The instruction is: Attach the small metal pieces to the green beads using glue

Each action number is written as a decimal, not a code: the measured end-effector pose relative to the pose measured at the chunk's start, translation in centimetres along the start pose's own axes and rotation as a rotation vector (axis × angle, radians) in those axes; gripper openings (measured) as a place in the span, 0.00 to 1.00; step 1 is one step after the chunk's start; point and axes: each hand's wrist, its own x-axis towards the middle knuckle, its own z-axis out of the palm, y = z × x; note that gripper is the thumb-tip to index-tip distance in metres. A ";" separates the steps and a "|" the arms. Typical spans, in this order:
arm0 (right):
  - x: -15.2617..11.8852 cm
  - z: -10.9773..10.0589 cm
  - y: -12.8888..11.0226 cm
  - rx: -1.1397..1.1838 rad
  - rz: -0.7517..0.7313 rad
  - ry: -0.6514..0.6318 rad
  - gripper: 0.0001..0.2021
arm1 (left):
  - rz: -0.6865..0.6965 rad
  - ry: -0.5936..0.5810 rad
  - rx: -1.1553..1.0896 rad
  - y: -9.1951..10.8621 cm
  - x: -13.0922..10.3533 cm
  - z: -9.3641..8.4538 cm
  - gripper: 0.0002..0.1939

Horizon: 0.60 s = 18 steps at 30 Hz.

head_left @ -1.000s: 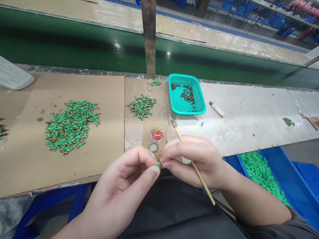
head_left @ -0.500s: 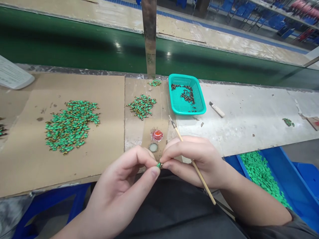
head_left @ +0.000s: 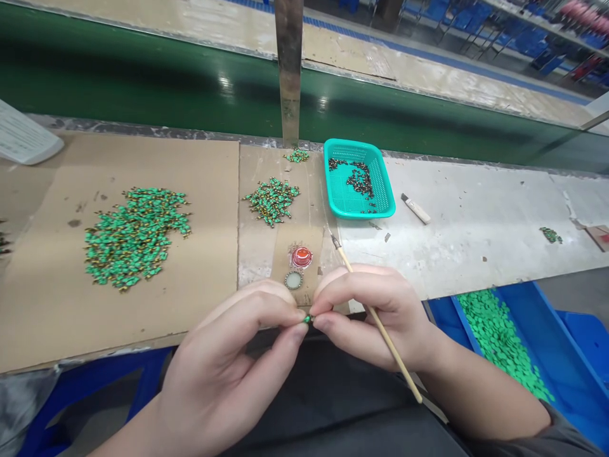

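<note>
Between the thumb and forefinger of my left hand [head_left: 242, 355] is a small green piece [head_left: 307, 319]. My right hand [head_left: 380, 317] pinches a tiny dark part [head_left: 312, 320] against the green piece's right end; whether the two are joined I cannot tell. A thin wooden paintbrush [head_left: 394, 352] also rests in my right hand, its tip pointing up and away over the table. Just beyond my fingertips sit a red bottle cap [head_left: 302, 256] holding something glossy and orange-red, and a second cap [head_left: 294, 280] with pale contents.
Left lies a large heap of green-and-dark pieces [head_left: 137, 238] on cardboard [head_left: 209, 285]; a smaller heap [head_left: 272, 202] is nearer the middle. A turquoise basket [head_left: 335, 206] holds small dark parts. Right are a utility knife [head_left: 415, 209] and a blue bin [head_left: 566, 355] with green pieces [head_left: 504, 343]. A metal post [head_left: 289, 76] stands behind.
My left fingers have closed in more over the green piece, and its visible part is smaller. The brush has shifted slightly right and down with my right hand. The view has moved a little.
</note>
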 end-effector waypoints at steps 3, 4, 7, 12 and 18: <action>0.0 0.1 0.0 0.001 -0.007 0.005 0.05 | 0.002 -0.015 0.000 0.0 0.0 0.0 0.18; 0.0 0.1 0.0 0.003 -0.007 0.006 0.05 | 0.001 -0.018 0.000 0.0 0.0 0.0 0.18; 0.0 0.1 0.1 0.004 -0.008 0.010 0.05 | -0.006 -0.019 0.010 0.1 0.1 0.0 0.18; 0.1 0.2 0.1 0.020 -0.009 0.018 0.06 | -0.008 -0.022 0.023 0.2 0.1 0.0 0.17; 0.0 0.4 0.3 0.031 0.003 0.034 0.06 | -0.044 -0.012 0.031 0.1 0.1 0.2 0.17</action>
